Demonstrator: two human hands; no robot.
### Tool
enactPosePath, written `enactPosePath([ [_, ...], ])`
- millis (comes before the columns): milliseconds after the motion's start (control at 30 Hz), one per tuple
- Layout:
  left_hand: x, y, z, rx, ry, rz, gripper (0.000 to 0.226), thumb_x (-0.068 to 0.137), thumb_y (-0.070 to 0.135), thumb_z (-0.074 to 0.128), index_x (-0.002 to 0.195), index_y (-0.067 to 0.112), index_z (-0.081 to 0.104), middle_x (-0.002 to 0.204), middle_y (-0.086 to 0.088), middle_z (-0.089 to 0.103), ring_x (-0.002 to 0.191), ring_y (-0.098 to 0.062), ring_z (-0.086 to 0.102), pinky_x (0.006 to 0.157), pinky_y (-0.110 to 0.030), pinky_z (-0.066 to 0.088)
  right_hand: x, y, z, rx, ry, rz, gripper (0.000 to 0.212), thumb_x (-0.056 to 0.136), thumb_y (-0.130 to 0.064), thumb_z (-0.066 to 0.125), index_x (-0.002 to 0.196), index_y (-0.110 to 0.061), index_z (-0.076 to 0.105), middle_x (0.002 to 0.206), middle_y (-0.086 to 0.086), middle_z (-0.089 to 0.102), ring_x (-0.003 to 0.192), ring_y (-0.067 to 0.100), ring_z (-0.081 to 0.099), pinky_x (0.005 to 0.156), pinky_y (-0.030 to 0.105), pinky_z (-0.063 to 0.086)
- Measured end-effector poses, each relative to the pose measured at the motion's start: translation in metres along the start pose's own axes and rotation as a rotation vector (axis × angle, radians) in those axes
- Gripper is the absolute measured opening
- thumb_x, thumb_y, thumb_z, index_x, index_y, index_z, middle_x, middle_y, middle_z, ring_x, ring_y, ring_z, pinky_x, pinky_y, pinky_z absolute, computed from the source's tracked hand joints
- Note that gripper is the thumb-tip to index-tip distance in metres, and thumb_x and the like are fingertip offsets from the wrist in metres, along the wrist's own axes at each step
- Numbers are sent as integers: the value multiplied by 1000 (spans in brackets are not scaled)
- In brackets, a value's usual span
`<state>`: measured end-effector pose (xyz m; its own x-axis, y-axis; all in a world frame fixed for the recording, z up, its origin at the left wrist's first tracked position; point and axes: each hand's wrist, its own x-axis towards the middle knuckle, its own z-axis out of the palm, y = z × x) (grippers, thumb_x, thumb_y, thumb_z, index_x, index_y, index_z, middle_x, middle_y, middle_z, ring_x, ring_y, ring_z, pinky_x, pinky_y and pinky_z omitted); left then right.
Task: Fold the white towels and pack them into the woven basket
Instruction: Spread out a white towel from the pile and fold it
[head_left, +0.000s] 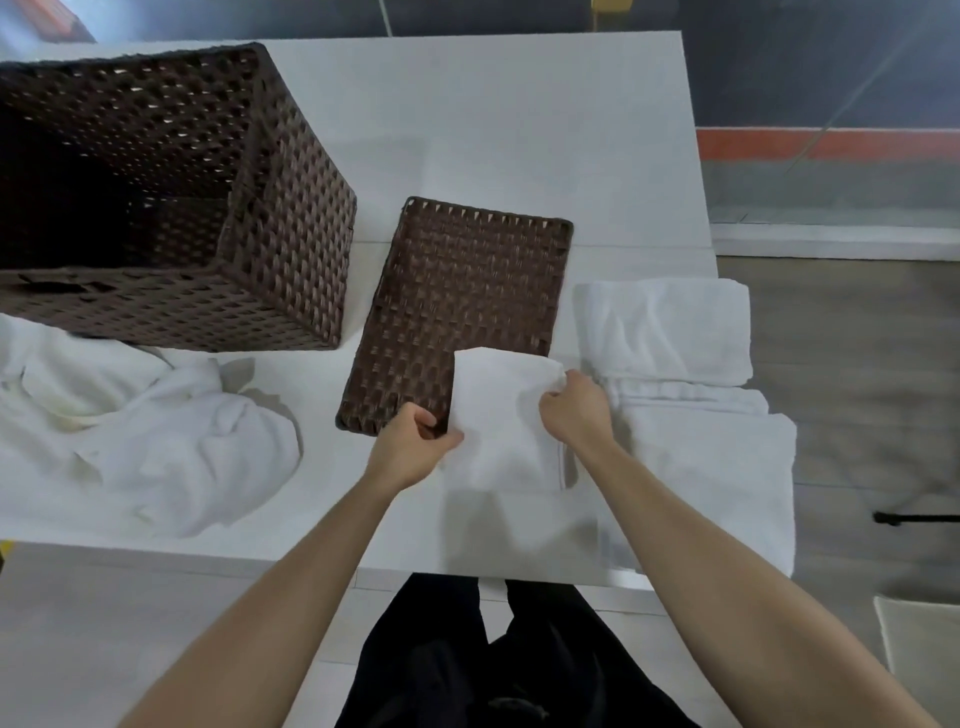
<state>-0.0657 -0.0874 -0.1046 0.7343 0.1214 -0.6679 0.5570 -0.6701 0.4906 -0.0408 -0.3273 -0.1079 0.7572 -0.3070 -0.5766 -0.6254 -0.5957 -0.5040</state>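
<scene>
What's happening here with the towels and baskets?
A person is folding towels at a white table. The left hand and right hand each grip a side of a small white towel, held over the near end of a shallow woven tray. Crumpled towels lie on the left; folded towels are stacked on the right. The deep woven basket shows no towels inside yet.
</scene>
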Motion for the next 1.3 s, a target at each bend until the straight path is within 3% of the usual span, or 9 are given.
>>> enactPosePath([
  [200,17,-6,33,-123,-58,-221,100,45,74,93,122,19,60,114,5,70,101,-20,71,90,-44,64,13,-1,8,-158,-9,38,45,98,-13,57,140,-1,47,137,21,61,126,38,63,96,38,52],
  [433,6,5,27,-244,-88,-172,47,65,36,90,108,18,79,112,1,79,98,-20,74,83,-36,62,8,-25,-19,-431,79,-399,88,78,-8,77,151,-11,28,143,12,42,127,34,52,92,39,53],
  [600,-16,38,-5,-10,-46,60,32,70,34,84,96,24,69,94,6,72,88,-17,68,68,-30,53,7,-64,-47,-683,-201,-869,130,68,-28,91,168,-31,8,177,-6,-1,164,21,-8,129,64,2],
  [667,-32,56,-25,199,-21,224,30,73,33,87,88,25,62,84,10,66,78,-15,62,61,-28,44,0,-77,-50,-790,-273,-976,108,68,-36,89,160,-33,33,174,-9,20,164,17,-5,124,62,-16],
  [733,-48,73,-52,363,-1,310,35,74,33,90,97,27,63,90,12,67,83,-12,63,63,-28,44,-12,-87,-59,-789,-338,-1003,48,76,-33,81,121,-32,64,138,-11,62,154,20,34,130,58,-3],
  [800,-59,86,-83,392,23,340,39,72,35,91,102,30,67,98,11,69,90,-12,66,68,-31,51,-23,-86,-68,-627,-372,-964,19,80,-31,76,96,-28,65,98,-11,68,109,18,64,109,43,45],
  [933,-80,95,-141,112,-13,393,25,77,26,94,98,26,80,93,2,79,88,-19,75,66,-34,58,-55,-70,-91,-125,-315,-821,19,82,-34,78,92,-26,64,85,-11,66,74,6,60,66,28,49],
  [1100,-94,102,-141,-287,-80,464,28,91,32,86,114,18,79,113,-7,82,109,-34,77,97,-53,62,-87,-38,-109,350,-389,-531,32,81,-33,85,99,-10,71,94,12,72,82,18,69,76,35,50],
  [1300,-103,124,-99,58,-301,573,42,102,57,66,140,42,58,124,25,74,113,4,69,103,-30,54,-151,35,-102,648,-408,-228,47,81,-18,90,124,-18,72,115,6,79,107,28,76,93,45,62],
])
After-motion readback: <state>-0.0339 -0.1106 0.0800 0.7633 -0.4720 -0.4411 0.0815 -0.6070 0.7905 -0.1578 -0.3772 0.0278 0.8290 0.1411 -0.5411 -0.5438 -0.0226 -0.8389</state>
